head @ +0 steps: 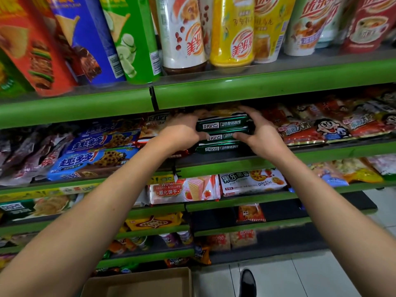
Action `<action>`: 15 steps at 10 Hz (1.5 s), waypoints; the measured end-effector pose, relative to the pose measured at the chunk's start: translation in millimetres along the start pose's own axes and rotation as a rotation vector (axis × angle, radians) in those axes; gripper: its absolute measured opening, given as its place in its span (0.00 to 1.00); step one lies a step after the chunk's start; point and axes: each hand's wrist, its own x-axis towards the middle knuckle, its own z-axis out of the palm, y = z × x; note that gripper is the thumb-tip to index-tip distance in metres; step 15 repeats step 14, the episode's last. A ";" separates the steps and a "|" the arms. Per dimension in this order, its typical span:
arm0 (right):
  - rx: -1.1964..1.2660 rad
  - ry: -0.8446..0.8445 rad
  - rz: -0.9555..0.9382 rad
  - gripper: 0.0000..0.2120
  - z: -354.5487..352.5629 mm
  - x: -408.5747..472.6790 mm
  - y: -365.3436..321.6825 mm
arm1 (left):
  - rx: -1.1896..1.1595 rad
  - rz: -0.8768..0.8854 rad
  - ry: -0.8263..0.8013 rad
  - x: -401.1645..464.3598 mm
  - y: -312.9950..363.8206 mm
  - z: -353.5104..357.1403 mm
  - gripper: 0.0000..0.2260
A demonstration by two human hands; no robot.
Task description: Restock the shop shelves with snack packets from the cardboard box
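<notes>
Stack of dark green foil snack packets w/ white lettering [222,133] sits on the 2nd green-edged metal shelf [235,166], between your hands. Your left hand [182,131] grips the stack's left end, thumb on the front, fingers curled over the top; right hand [260,133] grips the right end, thumb pressed on the middle pkt, fingers curled over the top. Blue choc-chip cookie bags [96,155] lie to the left, red cartoon-face packets [327,129] to the right. Brown cardboard box [141,282] on the floor below, near a black shoe [247,281]

Both forearms are bare up to the frame edge, with no sleeve, watch or ring visible. The left hand [182,131] and right hand [260,133] wear no gloves. One black shoe [248,282] shows below.
</notes>
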 end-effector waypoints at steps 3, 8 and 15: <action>0.034 0.005 -0.009 0.34 11.4 -2.4 -2.2 | -0.028 -0.029 0.000 -5.1 -2.0 11.4 0.34; 0.023 -0.013 0.069 0.36 13.9 -2.1 -8.2 | -0.147 -0.002 0.017 -1.8 -7.5 18.7 0.33; -0.048 0.048 0.014 0.26 -14.2 -56.5 -30.1 | -0.541 0.040 0.216 -83.1 -26.2 -0.2 0.18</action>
